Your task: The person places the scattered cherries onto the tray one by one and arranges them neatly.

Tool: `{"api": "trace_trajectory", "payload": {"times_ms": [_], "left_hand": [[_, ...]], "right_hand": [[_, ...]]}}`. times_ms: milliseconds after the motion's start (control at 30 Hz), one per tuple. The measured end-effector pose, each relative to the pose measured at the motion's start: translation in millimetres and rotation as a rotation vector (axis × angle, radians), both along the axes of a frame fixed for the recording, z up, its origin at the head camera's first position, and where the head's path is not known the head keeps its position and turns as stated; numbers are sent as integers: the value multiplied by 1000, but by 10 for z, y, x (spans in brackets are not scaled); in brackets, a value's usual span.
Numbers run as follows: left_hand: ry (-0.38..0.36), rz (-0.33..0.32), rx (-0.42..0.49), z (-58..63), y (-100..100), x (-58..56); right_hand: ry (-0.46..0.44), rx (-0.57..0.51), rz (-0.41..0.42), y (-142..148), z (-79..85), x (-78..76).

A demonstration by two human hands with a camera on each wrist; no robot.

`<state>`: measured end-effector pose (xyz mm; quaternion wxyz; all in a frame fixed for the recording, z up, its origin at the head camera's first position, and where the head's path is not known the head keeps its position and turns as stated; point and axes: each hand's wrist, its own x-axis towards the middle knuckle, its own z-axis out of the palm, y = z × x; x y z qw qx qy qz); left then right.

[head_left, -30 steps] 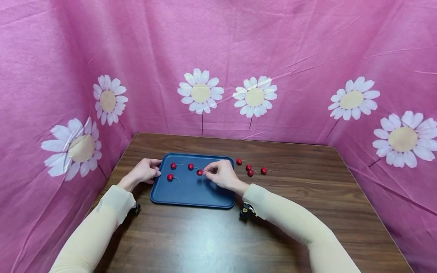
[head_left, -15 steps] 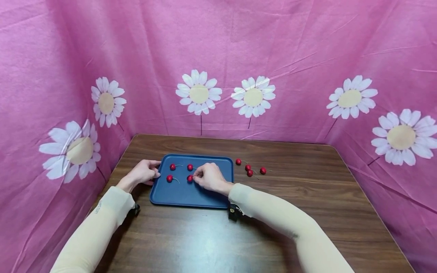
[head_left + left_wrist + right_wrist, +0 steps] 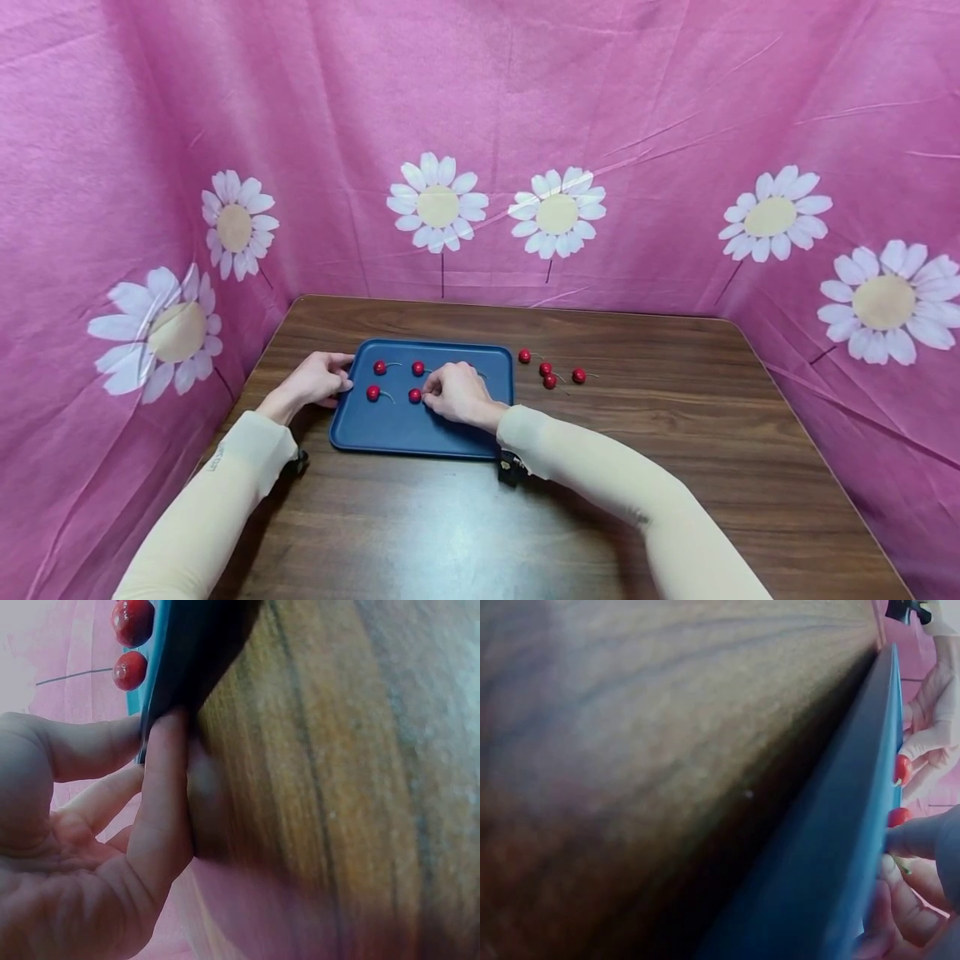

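My left hand (image 3: 311,379) grips the left rim of a blue rectangular tray (image 3: 375,433), with fingers on both sides of the edge in the left wrist view. Over the tray's middle, my right hand (image 3: 459,393) pinches the stem of a red cherry (image 3: 415,396). That cherry (image 3: 900,817) sits at the fingertips in the right wrist view, and the stem's end pokes out between the fingers. Left of it on the tray is a stemmed cherry (image 3: 372,392). Behind them are another cherry (image 3: 380,367) and a third cherry (image 3: 417,367). A thin stem shows past my right knuckles.
Several loose cherries (image 3: 550,381) lie on the wooden table (image 3: 637,400) just right of the tray. Pink cloth (image 3: 637,100) printed with daisies hangs behind the table and along both sides.
My right hand has moved left and nearer to me with the cherry, bringing it beside the front-left one; over the last half second it barely shifts. The left hand stays at the tray's rim.
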<state>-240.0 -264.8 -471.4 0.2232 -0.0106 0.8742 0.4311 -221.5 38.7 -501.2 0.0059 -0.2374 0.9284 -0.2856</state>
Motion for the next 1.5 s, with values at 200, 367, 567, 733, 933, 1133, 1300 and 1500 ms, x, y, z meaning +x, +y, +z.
{"api": "trace_trajectory", "payload": {"times_ms": [200,367,567,733,933,1133,1300,1500], "left_hand": [[2,-4,8,8,3,-2],[7,-8,3,12,5,-6],[13,-9,6,20,-2,0],[11,-6,10,24,3,1],[11,-6,0,23,-3,-9],[13,-11,-1,-3,-20,-9],[7,-12,-2,-22,-20,-12],[1,-13,5,-17,-5,5]], "right_hand": [[-11,-7,-5,12,8,6],[-19,-15,-5,16,12,8],[-24,-11,-10,19,19,9],[-30,-1,-7,27,29,5],[-63,-4,-11,38,54,10],[-67,-12,-14,52,69,23],[-55,-53,5,115,124,39],[-34,-109,51,315,228,67]]}}
